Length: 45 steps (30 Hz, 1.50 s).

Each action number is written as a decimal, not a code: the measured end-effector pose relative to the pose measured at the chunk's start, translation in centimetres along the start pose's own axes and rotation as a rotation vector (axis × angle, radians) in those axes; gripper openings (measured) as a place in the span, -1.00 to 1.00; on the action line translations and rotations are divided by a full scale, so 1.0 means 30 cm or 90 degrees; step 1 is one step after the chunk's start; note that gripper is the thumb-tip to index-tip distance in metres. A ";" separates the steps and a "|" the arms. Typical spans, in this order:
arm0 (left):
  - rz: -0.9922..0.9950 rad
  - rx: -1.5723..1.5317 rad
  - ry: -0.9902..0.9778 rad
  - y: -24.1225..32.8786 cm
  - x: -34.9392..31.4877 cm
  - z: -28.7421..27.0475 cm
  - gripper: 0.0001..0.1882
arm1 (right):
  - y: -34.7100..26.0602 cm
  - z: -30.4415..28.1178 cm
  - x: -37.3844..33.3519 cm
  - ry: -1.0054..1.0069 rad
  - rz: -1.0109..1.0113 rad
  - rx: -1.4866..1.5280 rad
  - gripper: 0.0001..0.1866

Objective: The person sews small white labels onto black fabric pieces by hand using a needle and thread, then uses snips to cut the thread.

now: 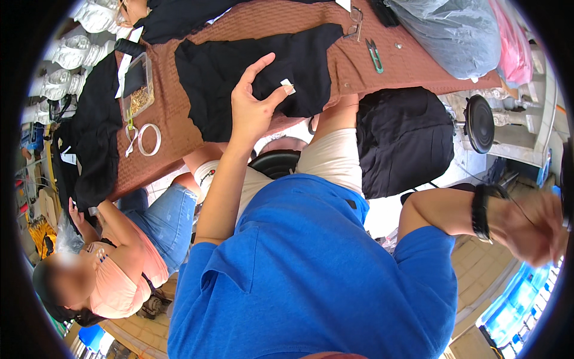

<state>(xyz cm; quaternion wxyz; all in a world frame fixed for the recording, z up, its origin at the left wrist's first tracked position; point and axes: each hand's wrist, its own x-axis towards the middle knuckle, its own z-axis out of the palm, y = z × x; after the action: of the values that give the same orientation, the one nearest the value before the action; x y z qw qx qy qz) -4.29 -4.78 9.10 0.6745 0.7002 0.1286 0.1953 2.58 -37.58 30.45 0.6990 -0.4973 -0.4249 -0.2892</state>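
Observation:
My left hand (pixel 254 110) lies over a piece of black cloth (pixel 239 66) on the table, its index finger stretched out and its thumb apart from it. The thumb tip touches or sits right beside a small white label (pixel 287 85) on the cloth. Far out to the right, my right hand (pixel 529 227) is raised away from the table and smeared by motion, with a black band (pixel 480 212) on the wrist. A thin dark line, perhaps thread, crosses that hand; what its fingers hold, if anything, cannot be made out.
Green-handled thread snips (pixel 375 57) and glasses (pixel 355 24) lie beyond the cloth on the brown-covered table (pixel 418 60). A clear box (pixel 139 90) and a white tape roll (pixel 149 140) are at left. Black fabric (pixel 406 140) stands at right. A person (pixel 119 263) handles black cloth on my left.

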 end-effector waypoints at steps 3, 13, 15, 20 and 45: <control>0.006 -0.094 -0.044 0.017 0.012 0.016 -0.39 | 0.116 0.144 -0.154 -0.009 0.207 -0.133 -0.86; 0.036 -0.066 -0.028 0.011 0.006 -0.011 -0.37 | 0.464 0.433 -0.605 -0.184 0.535 -0.079 -0.89; 0.038 -0.061 -0.035 -0.001 0.007 -0.018 -0.35 | 0.450 0.442 -0.600 -0.192 0.533 -0.107 -0.87; 0.043 -0.039 -0.036 -0.001 0.008 -0.018 -0.33 | 0.441 0.444 -0.594 -0.214 0.509 -0.154 -0.86; 0.121 0.062 -0.007 0.050 -0.009 -0.009 -0.42 | 0.452 0.444 -0.582 -0.235 0.538 -0.132 -0.84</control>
<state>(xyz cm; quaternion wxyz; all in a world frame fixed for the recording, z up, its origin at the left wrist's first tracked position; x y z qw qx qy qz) -4.79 -4.76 10.58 0.6187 0.7425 0.0670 0.2478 1.47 -20.79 10.88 0.6152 -0.7366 -0.2712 0.0731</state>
